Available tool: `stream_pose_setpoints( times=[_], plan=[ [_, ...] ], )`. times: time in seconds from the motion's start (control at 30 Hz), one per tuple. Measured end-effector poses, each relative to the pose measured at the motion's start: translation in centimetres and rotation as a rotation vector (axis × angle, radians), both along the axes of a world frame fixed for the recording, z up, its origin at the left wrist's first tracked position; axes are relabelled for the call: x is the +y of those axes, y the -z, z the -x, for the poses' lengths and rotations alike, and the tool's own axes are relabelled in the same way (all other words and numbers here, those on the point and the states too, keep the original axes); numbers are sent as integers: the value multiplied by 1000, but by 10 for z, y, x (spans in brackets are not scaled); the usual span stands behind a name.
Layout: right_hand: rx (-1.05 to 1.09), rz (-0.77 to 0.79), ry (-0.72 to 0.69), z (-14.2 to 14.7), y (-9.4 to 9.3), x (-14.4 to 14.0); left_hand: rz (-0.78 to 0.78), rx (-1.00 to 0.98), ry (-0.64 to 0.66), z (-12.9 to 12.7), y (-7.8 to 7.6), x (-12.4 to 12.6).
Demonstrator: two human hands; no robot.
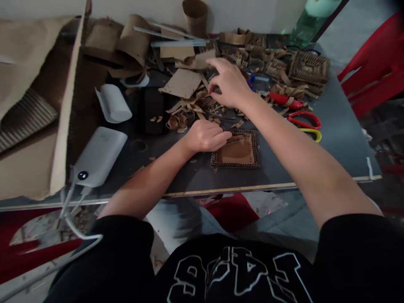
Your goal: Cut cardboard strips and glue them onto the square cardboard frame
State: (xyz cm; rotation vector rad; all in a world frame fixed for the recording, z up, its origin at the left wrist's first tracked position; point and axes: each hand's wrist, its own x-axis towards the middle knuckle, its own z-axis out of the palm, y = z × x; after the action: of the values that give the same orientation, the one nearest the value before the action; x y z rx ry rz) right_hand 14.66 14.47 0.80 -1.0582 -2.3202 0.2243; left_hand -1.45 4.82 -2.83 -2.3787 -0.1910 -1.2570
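Observation:
A small square cardboard tray with corrugated walls lies flat near the table's front edge. My left hand is closed at its back left corner. A thin cardboard strip runs out from the fingers over the tray; the grip itself is partly hidden. Farther back, my right hand reaches over a heap of cardboard scraps, with thumb and fingers apart. Its index fingertip is close to a blurred brown cardboard piece; whether they touch is unclear. A flat cardboard square lies left of this hand.
Scissors with red and yellow handles and a red tool lie right. Corrugated square pieces and a green bottle stand behind. On the left are a white power bank with a cable, a black case and a cardboard box.

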Motion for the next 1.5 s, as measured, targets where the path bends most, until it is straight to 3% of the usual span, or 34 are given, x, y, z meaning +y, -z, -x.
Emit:
stream_pose_setpoints(
  times=[0.13, 0.2, 0.3, 0.4, 0.53, 0.73, 0.87, 0.93, 1.07, 1.17, 1.27, 1.43, 1.5],
  plan=[
    [-75, -13, 84, -6, 0, -4, 7, -6, -16, 0, -1, 0],
    [-87, -36, 220, -12, -11, -10, 12, -13, -25, 1, 0, 1],
    [-276, -21, 480, -30, -29, -13, 40, -5, -48, 2, 2, 2],
    [-352, 4, 605, -48, -37, -7, 66, 9, -54, 3, 4, 3],
    [-242, 3, 729, -58, -32, 3, 76, 16, -46, 4, 4, 4],
    [-112, 86, 773, -66, -18, 19, 105, 34, -43, 5, 2, 4],
    [100, -80, 689, -75, -20, 21, 112, 20, -59, 5, 2, 2],
    [213, -117, 615, -76, -24, 18, 189, -39, -82, 4, 2, 1],
    [386, -9, 425, -66, -22, -4, 672, -327, -242, 3, 8, 7],
    [386, 163, 307, -56, -11, -30, 906, -449, -213, 3, 19, 23],
    [414, 292, 202, -51, 0, -54, 982, -448, -115, 5, 30, 39],
    [453, 361, 168, -55, 7, -71, 958, -478, -154, 8, 36, 48],
    [425, 357, 157, -55, 6, -73, 965, -425, -114, 9, 36, 48]
  ],
)
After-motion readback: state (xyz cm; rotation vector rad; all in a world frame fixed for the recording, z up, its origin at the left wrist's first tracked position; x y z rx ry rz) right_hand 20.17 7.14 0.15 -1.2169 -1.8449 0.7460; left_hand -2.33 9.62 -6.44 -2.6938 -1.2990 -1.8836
